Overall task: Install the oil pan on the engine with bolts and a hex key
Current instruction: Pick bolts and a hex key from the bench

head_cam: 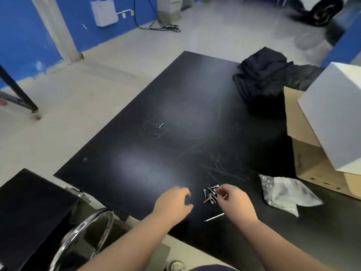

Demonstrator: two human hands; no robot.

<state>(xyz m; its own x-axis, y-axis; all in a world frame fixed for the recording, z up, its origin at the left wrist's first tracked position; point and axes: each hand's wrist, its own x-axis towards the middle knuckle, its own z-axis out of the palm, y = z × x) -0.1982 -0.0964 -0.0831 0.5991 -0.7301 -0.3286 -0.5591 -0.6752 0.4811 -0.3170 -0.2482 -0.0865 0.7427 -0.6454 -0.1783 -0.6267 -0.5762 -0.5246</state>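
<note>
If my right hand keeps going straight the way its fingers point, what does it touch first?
The pile of bolts on the table, lying just ahead of the right hand; depth is unclear, but they look nearly touching.

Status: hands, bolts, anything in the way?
Right hand at bolt pile, fingers curled over it. Left hand curled beside it, grip unclear. No oil pan or engine in view. Plastic bag right, clear.

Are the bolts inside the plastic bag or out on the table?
Out. The bolts lie in a loose pile on the black table, apart from the plastic bag, beside the right hand.
</note>
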